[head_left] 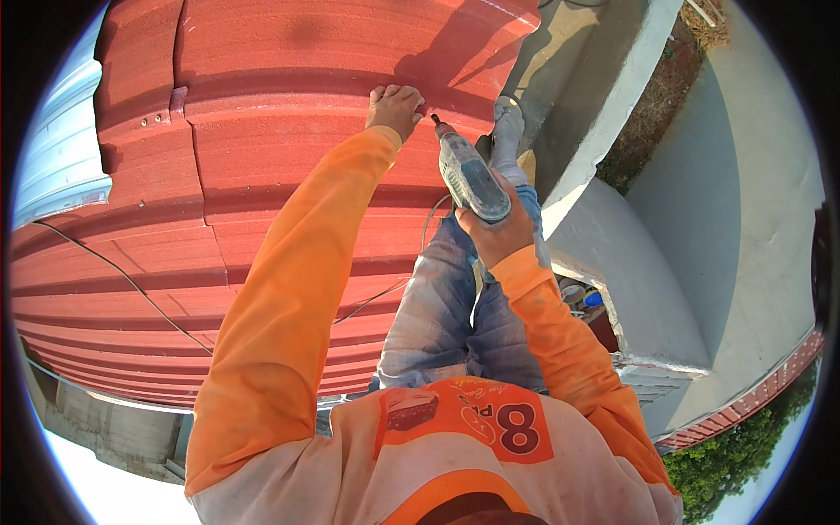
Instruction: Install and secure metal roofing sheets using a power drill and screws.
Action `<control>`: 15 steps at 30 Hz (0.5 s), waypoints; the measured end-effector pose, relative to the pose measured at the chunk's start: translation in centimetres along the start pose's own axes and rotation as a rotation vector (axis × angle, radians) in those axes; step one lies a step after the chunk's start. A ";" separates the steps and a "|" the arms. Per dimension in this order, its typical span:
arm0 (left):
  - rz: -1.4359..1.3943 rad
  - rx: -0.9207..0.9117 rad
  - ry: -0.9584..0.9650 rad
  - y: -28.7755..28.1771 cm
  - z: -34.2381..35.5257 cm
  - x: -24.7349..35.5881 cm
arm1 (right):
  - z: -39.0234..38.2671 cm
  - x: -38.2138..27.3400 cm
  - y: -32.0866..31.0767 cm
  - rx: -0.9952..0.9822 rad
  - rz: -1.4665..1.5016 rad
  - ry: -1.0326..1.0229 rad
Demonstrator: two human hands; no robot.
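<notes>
A worn grey power drill (468,171) is in my right hand (500,226), its fingers wrapped round the handle behind the body. The drill points away from me over the red ribbed roof sheet (280,162), and its dark bit ends just right of my left hand (395,109). That hand rests on a raised rib with its fingers curled; whatever they may pinch is hidden. From the drill's side a dark cable (376,302) runs left across the sheets, passing behind my left arm.
Right of the roof edge runs a concrete gutter (560,79) beside a parapet (612,109), with my foot (507,131) at that edge. Small screws (150,120) sit near a sheet seam. A pale corrugated sheet (66,140) lies far left. An opening at right holds a blue object (593,298).
</notes>
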State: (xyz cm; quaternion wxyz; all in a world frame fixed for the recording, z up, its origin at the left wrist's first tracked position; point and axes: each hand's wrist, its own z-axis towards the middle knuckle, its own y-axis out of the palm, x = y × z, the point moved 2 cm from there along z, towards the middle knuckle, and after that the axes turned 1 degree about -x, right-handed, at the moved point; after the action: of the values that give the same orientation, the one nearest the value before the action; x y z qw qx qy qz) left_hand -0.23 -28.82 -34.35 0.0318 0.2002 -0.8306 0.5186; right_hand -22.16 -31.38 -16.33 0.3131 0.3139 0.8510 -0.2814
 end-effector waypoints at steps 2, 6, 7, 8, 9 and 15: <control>-0.011 -0.011 -0.016 0.4 -0.3 -0.1 | 0.2 -0.1 0.7 0.004 0.079 0.034; 0.021 -0.069 -0.017 0.3 0.1 -0.2 | 0.2 -0.4 0.9 0.010 0.021 0.036; 0.024 -0.066 -0.024 0.6 -0.4 -0.3 | 0.3 -0.6 1.4 0.011 0.016 0.048; -0.109 0.137 -0.029 0.5 -1.4 -0.2 | 0.4 -0.9 1.7 0.010 0.012 0.059; -0.240 0.337 -0.035 0.5 -2.7 -0.2 | 0.4 -1.0 1.9 -0.001 0.013 0.056; -2.366 -0.283 -0.988 -4.2 -7.6 11.5 | 1.4 -1.1 1.7 0.018 -0.194 -0.054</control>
State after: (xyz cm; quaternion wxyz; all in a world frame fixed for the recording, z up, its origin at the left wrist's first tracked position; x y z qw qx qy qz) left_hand -10.44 -27.28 -24.30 0.1813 0.9750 -0.1204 -0.0453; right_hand -19.78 -31.59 -16.94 0.3043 0.2250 0.8662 -0.3264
